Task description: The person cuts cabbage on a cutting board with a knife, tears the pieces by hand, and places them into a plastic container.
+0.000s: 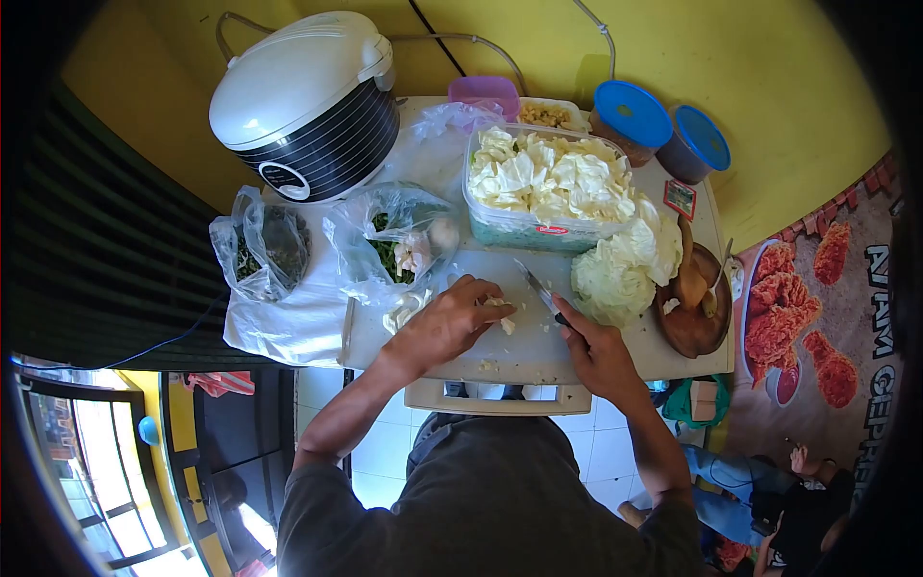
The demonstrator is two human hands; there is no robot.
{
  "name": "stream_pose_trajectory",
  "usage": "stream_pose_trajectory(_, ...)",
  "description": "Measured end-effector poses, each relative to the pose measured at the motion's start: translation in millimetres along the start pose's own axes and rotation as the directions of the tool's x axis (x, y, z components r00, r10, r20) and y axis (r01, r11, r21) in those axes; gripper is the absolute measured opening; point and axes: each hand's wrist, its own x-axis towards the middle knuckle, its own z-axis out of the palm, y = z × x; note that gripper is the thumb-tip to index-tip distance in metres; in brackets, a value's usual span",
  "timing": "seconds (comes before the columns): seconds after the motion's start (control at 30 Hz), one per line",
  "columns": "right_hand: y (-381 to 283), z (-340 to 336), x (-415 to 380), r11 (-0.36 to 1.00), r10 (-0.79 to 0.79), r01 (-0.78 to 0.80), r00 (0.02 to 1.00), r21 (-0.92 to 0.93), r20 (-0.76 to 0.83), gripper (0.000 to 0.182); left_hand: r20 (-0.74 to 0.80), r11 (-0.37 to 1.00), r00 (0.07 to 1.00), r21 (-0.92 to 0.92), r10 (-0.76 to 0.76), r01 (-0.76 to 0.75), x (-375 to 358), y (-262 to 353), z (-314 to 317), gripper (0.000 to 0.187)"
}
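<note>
My right hand (596, 354) is closed around the black handle of a knife (536, 287), whose blade points away from me and to the left. Across from it, my left hand (457, 317) is curled with its fingertips at a small pale vegetable piece (494, 302), partly hidden by the fingers. Small pale bits lie on the white cutting board (461, 363) under both hands. Left of my left hand are more white pieces (408, 310). A clear plastic bag (385, 231) with green leaves and garlic sits just beyond. Part of a cabbage (615, 279) rests beyond my right hand.
A clear tub (548, 231) piled with cabbage leaves stands at the back. A brown stone mortar (694, 322) with a pestle and spoon is on the right. The rice cooker (308, 106), another bag (260, 245) and blue-lidded containers (633, 111) surround the work area. A person (798, 510) sits lower right.
</note>
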Motion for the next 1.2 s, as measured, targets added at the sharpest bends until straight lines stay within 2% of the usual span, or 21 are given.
stream_pose_trajectory(0.13, 0.2, -0.4, 0.5, 1.000, -0.008, 0.008, 1.000, 0.019, -0.015, 0.055, -0.057, 0.993, 0.998, -0.121, -0.001, -0.006, 16.2, 17.4, -22.7, 0.041)
stream_pose_trajectory(0.23, 1.6, 0.3, 0.4, 0.999, -0.034, 0.035, 0.999, 0.019, -0.029, 0.055, -0.196, 0.992, 0.980, -0.114, 0.030, -0.053, 41.6, 35.6, -55.1, 0.041)
stream_pose_trajectory(0.33, 4.0, 1.1, 0.0, 1.000, -0.018, 0.019, 1.000, 0.023, -0.026, 0.055, -0.402, 0.996, 0.912, -0.006, 0.080, -0.090, 76.3, 37.2, -81.0, 0.039)
stream_pose_trajectory(0.43, 5.3, 1.3, -1.1, 0.999, -0.017, 0.018, 1.000, 0.046, -0.023, 0.055, -0.488, 0.985, 0.866, 0.167, 0.112, -0.034, 106.4, 20.5, -86.1, 0.032)
stream_pose_trajectory(0.53, 2.8, -0.5, -2.8, 1.000, -0.003, 0.004, 1.000, 0.027, -0.020, 0.054, -0.438, 0.955, 0.892, 0.297, 0.110, 0.028, 120.8, -11.3, -71.6, 0.028)
stream_pose_trajectory(0.63, 4.4, -0.6, -4.0, 1.000, -0.002, 0.003, 1.000, 0.031, -0.022, 0.053, -0.289, 0.928, 0.957, 0.360, 0.016, 0.093, 117.9, -18.7, -65.7, 0.030)
stream_pose_trajectory(0.73, 4.5, 1.6, -3.9, 0.998, -0.024, 0.027, 0.999, 0.058, -0.049, 0.052, -0.315, 0.917, 0.949, 0.371, -0.025, 0.147, 113.4, -21.6, -54.8, 0.034)
stream_pose_trajectory(0.83, 12.6, 6.1, -3.3, 0.994, -0.107, 0.107, 0.990, -0.005, -0.087, 0.054, -0.285, 0.911, 0.955, 0.367, -0.083, 0.189, 112.6, -19.2, -54.9, 0.039)
stream_pose_trajectory(0.93, 0.3, 6.0, -8.7, 0.997, -0.008, 0.019, 0.989, 0.072, -0.148, 0.048, -0.222, 0.895, 0.967, 0.395, -0.125, 0.207, 110.8, -9.8, -60.4, 0.039)
stream_pose_trajectory(1.03, 18.7, 15.1, -21.2, 0.990, -0.115, 0.136, 0.948, 0.048, -0.296, 0.035, -0.333, 0.923, 0.942, 0.349, -0.042, 0.164, 100.1, -11.5, -51.7, 0.042)
stream_pose_trajectory(1.13, 37.0, 12.9, -30.7, 0.986, -0.107, 0.153, 0.876, 0.062, -0.470, 0.022, -0.439, 0.918, 0.893, 0.387, 0.097, 0.091, 82.0, 0.1, -53.8, 0.043)
stream_pose_trajectory(1.17, 44.3, 10.5, -31.2, 0.979, -0.069, 0.161, 0.841, 0.127, -0.536, 0.016, -0.437, 0.949, 0.897, 0.307, 0.075, 0.070, 72.0, 5.8, -55.8, 0.042)
stream_pose_trajectory(1.2, 43.1, 0.2, -29.8, 0.989, -0.054, 0.124, 0.810, 0.080, -0.584, 0.014, -0.433, 0.973, 0.900, 0.225, 0.055, 0.048, 60.1, 12.0, -58.0, 0.041)
